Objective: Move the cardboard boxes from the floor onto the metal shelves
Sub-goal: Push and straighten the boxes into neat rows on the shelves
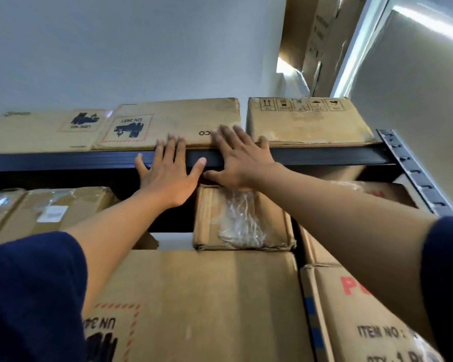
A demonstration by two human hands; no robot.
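Cardboard is under both my palms: the flat box (173,124) with the upside-down UN label lies on the top shelf (324,156), its front edge at the lip of the dark metal beam. My left hand (168,171) and right hand (241,160) lie flat with fingers spread, fingertips on the box's front face, curled around nothing; neither hand holds it, they only press.

I judge the step to be seating this box fully back. I would push evenly with both hands so it slides straight and does not skew into the box with handling symbols (306,121) just to its right or the other flat box (42,131) touching it on the left. I cannot tell how much depth is left behind it.

On the shelf below, a small box with crumpled clear plastic (242,218) sits on a large box (207,304). A red-lettered box (351,309) stands beside it. All are closed, contents unseen.
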